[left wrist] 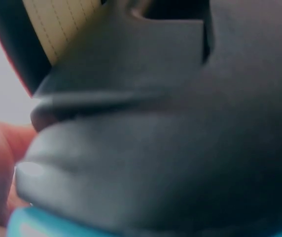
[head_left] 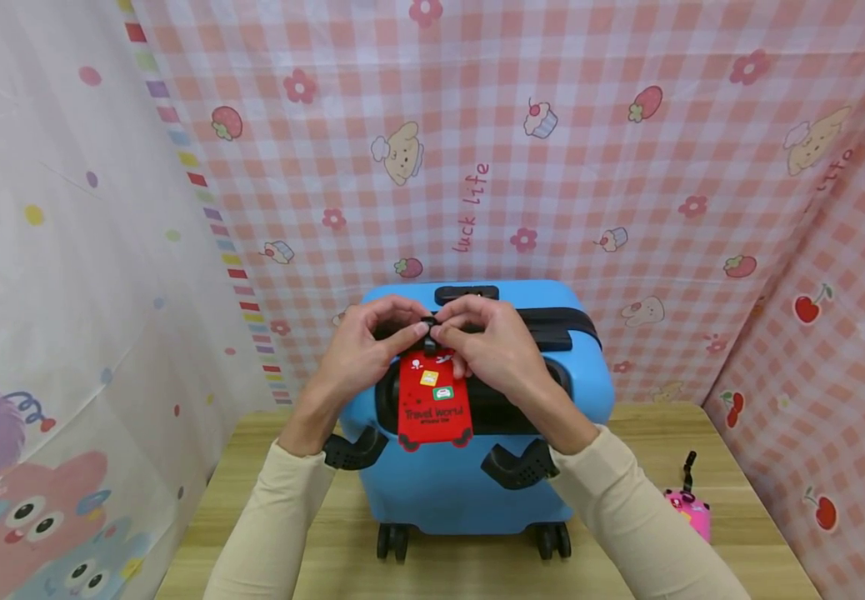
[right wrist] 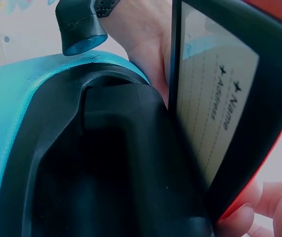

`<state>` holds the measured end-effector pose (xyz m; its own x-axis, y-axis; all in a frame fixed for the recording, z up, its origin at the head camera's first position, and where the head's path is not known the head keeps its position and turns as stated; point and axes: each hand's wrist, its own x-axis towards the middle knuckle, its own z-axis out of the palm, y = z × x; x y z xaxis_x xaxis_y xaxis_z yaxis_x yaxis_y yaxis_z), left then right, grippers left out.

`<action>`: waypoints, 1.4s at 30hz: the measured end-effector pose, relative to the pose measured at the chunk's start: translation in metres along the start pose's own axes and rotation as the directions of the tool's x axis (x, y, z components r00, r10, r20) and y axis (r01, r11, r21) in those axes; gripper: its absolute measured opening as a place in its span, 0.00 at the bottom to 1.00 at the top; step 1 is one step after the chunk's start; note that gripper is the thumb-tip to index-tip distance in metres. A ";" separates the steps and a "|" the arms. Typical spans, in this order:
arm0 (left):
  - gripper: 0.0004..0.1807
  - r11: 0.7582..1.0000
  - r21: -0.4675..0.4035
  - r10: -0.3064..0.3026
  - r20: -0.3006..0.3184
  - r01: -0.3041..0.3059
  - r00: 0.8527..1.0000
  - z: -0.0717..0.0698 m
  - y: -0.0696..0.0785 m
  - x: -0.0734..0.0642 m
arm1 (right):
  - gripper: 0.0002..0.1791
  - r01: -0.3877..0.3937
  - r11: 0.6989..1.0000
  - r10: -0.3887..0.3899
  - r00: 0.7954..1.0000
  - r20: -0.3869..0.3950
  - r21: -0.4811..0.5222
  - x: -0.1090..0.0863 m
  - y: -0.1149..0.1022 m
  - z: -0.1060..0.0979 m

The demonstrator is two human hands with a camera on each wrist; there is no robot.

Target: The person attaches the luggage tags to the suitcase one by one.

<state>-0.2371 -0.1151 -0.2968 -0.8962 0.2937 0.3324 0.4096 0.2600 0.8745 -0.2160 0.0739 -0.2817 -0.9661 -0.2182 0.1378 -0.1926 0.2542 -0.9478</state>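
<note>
A red luggage tag (head_left: 435,414) printed "Travel World" hangs over the front of a blue suitcase (head_left: 462,492), near its black handle (head_left: 500,404). At the tag's top, my left hand (head_left: 361,352) pinches the short black strap (head_left: 430,343) between thumb and index finger. My right hand (head_left: 498,343) pinches the same strap from the other side. How the strap's ends lie is hidden by the fingertips. In the right wrist view, the tag's back shows a lined card (right wrist: 215,98) reading Name and Address. The black handle (left wrist: 156,158) fills most of the left wrist view.
A pink luggage tag (head_left: 691,514) with a black strap lies on the wooden table (head_left: 642,533), right of the suitcase. The suitcase stands upright on black wheels (head_left: 393,540). A checked curtain (head_left: 590,183) hangs close behind it; patterned cloths flank both sides.
</note>
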 end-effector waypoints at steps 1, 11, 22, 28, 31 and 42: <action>0.10 1.000 0.001 0.000 -0.003 0.000 1.000 0.000 0.000 0.000 | 0.09 0.001 1.000 -0.001 1.000 -0.001 0.000 0.000 0.000 0.000; 0.08 1.000 -0.001 0.001 -0.032 -0.001 0.999 0.000 0.001 0.000 | 0.09 0.020 1.000 -0.019 1.000 -0.010 0.012 0.000 0.000 0.001; 0.10 0.998 -0.065 -0.006 -0.038 0.004 0.999 -0.002 -0.002 -0.002 | 0.09 0.013 1.000 -0.013 1.000 -0.013 0.016 0.001 0.001 0.001; 0.11 0.998 -0.056 0.019 -0.061 -0.023 0.998 -0.001 -0.002 -0.003 | 0.09 0.006 1.000 -0.006 1.000 -0.013 0.018 0.001 0.000 0.002; 0.11 0.998 -0.003 0.066 -0.089 -0.066 0.994 0.001 -0.003 -0.004 | 0.10 0.002 1.000 -0.002 1.000 -0.013 0.015 0.000 0.000 0.001; 0.12 0.971 0.183 0.185 -0.177 -0.153 0.967 0.006 0.000 -0.008 | 0.11 0.001 1.000 0.000 1.000 -0.020 0.014 -0.001 -0.001 0.002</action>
<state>-0.2293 -0.1121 -0.3016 -0.8205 0.1696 0.5459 0.5659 0.3759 0.7338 -0.2145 0.0724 -0.2817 -0.9692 -0.1998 0.1438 -0.1909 0.2411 -0.9515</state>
